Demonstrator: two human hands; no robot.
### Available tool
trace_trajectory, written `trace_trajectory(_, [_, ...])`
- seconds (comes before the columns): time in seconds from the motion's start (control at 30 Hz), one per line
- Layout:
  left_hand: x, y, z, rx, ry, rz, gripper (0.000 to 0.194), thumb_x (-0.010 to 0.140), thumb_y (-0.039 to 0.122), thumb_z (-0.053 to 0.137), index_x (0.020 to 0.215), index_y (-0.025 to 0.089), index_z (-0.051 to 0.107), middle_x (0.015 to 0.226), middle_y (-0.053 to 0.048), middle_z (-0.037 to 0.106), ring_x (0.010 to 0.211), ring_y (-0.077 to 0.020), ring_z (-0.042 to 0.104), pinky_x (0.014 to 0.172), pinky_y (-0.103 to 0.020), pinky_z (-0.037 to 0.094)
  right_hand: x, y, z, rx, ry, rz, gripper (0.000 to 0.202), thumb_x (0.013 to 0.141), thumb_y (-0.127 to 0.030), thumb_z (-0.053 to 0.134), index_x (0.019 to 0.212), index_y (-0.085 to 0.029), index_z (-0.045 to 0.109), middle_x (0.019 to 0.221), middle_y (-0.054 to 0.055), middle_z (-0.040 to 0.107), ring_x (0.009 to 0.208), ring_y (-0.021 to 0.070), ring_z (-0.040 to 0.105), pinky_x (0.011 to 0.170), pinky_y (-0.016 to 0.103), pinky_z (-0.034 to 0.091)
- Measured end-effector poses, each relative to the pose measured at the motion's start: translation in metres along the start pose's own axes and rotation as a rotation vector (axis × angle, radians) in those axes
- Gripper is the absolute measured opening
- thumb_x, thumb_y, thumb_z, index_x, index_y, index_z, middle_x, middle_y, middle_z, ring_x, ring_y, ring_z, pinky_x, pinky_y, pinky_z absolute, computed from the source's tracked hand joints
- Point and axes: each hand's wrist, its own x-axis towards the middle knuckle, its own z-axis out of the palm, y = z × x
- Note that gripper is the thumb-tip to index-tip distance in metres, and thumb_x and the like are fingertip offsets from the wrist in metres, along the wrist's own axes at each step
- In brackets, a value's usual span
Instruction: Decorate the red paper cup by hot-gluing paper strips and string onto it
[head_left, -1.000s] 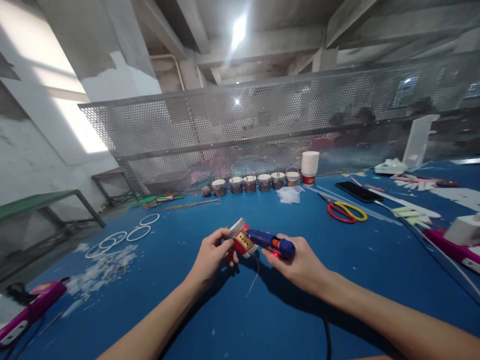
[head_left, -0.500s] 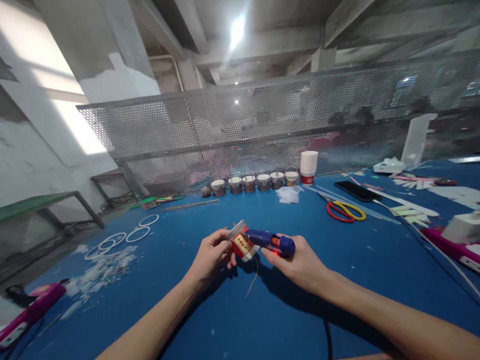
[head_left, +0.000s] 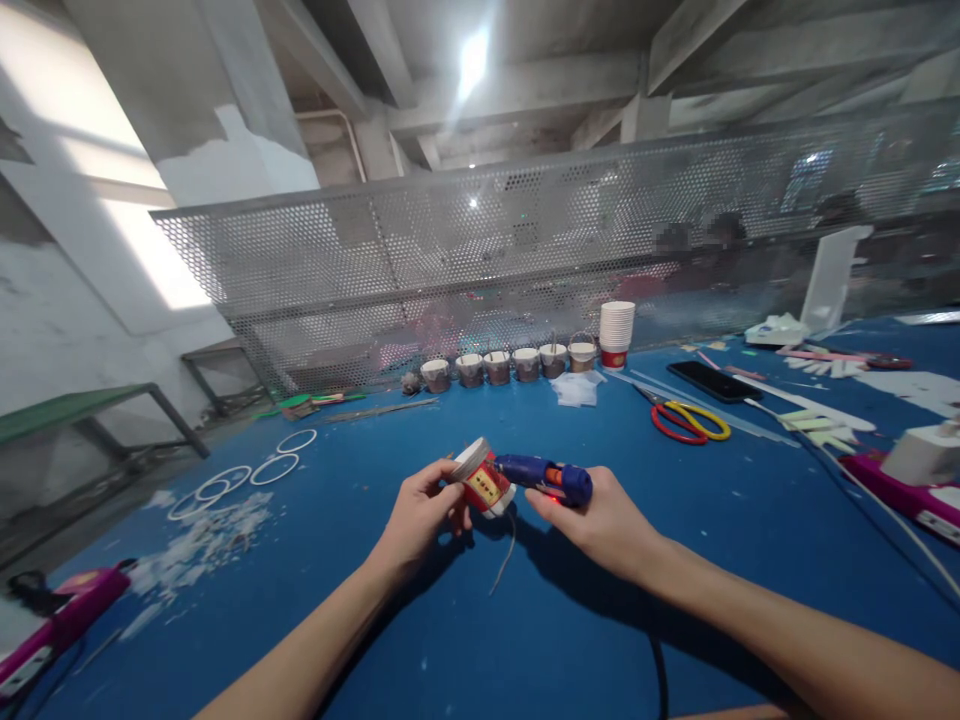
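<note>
Concrete beams (head_left: pixel 517 90) and a perforated metal screen (head_left: pixel 465 260) close off the far side of a blue bench (head_left: pixel 360 460). Both hands are closed on something, out over the middle of the bench. Fingers and thumb of the left hand (head_left: pixel 424 510) grip a red cup (head_left: pixel 486 487) near its pale rim; the cup leans, mouth toward the far left corner, base toward the near right, with a string (head_left: pixel 512 550) trailing below it. Opposite, the right hand (head_left: pixel 611 520) grips a blue glue gun (head_left: pixel 536 476) lying roughly parallel to the near edge — its nozzle at the cup's right side, touching or just short, I cannot tell which. So the cup lies between the hands, nearer the left, its axis slanting across the gun's. What the cup holds is hidden. Along the far edge runs a row of six small cups (head_left: pixel 526 370) with pale insides, thin pieces rising from some — contents too small to tell. Right of them stands a stack of paper cups (head_left: pixel 616 332), nested one in another.
</note>
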Motion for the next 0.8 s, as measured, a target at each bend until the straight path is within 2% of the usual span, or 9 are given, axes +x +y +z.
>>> trace_trajectory(0.33, [0.0007,-0.0005,-0.0004,0.080,0.002,0.047,0.012,0.073,0.025,0.057,0.078,0.016,0.063,0.045,0.004,0.059,0.040,-0.0121,0.056,0.044,-0.022,0.040,-0.0027,0.0013,0.0054,-0.071,-0.018,-0.034,0.027,0.080,-0.037,0.053,0.061,-0.019,0.049,0.053,-0.004,0.044,0.048,0.0088,0.034,0.045,0.022,0.031])
trace_trajectory(0.6, [0.0000,0.0036,0.0019,0.088,0.000,0.045,0.014,0.071,0.025,0.056,0.078,0.016,0.064,0.045,0.004,0.058,0.040,-0.0119,0.055,0.044,-0.022,0.040,0.0013,0.0032,-0.0003,-0.004,0.025,0.008,0.031,0.079,-0.036,0.053,0.056,-0.020,0.042,0.052,-0.005,0.035,0.048,0.0080,0.028,0.043,0.021,0.026])
trace_trajectory(0.8, [-0.0009,0.0043,0.0032,0.086,-0.003,0.037,0.013,0.072,0.025,0.056,0.078,0.016,0.063,0.045,0.004,0.058,0.040,-0.0117,0.056,0.043,-0.022,0.040,-0.0037,0.0013,0.0071,-0.070,0.008,-0.060,0.028,0.081,-0.035,0.053,0.059,-0.019,0.049,0.051,-0.004,0.044,0.047,0.0086,0.033,0.044,0.022,0.030])
